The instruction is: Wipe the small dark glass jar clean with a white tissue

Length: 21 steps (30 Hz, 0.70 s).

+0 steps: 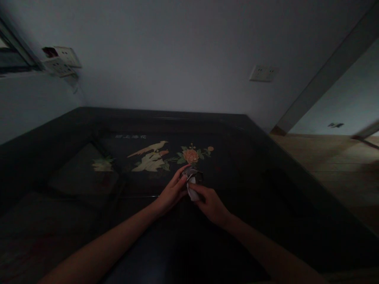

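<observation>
The table (231,126) is dark; bird-and-flower artwork (180,159) decorates it.

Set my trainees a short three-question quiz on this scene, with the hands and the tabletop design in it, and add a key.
1. Multiple choice: what colour is the cloth-like piece in the right hand?
a) red
b) white
c) green

2. True or false: in this view, the bird design lies to the right of the large pinkish flower design.

3. Short answer: what does the left hand hold?

Key:
1. b
2. False; the bird design is to the left of the flower.
3. A small shiny object; the picture is too dim to say exactly what it is.
</observation>
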Available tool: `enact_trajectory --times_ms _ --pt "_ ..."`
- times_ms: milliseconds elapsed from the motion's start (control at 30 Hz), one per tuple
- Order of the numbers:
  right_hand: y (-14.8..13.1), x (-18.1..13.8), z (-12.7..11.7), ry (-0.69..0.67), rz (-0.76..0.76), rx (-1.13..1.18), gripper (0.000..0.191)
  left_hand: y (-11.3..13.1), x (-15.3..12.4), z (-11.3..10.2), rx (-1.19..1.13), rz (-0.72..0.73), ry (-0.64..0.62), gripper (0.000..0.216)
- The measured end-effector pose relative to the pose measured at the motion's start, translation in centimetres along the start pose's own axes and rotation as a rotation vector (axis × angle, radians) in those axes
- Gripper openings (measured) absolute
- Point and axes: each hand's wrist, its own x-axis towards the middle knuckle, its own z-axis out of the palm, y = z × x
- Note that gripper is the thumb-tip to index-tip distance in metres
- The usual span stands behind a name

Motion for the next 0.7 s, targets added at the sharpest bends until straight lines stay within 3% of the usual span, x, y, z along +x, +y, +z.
enact_trajectory --times_ms 133,233,333,467,600,700 --pt "0.5 0.4 -1.2 -0.085 -0.185 -0.399 0.048 0.2 0.0 0.1 -0.013 -0.017 0.008 0.044" --pt "0.1 0.6 -1.9 -0.118 -0.208 -0.678 0.042 0.2 0.1 0.0 -0.049 -0.027 0.009 0.044" --pt "-0.2 0.6 -2.0 -0.119 -0.204 -0.757 0.041 0.1 0.1 -0.1 -0.063 -0.028 0.012 0.045" --pt "-0.1 0.3 -1.2 -0.097 -0.159 -0.608 0.047 0.0 0.2 -0.3 -0.046 -0.037 0.016 0.046" --pt "-0.1 0.0 0.0 -0.031 -0.088 -0.203 0.057 -0.1 0.2 -0.4 -0.028 -0.013 -0.002 0.046" --pt "-0.3 -0.2 0.8 0.024 0.058 0.116 0.052 -0.1 0.3 -0.3 -0.047 -0.006 0.019 0.048"
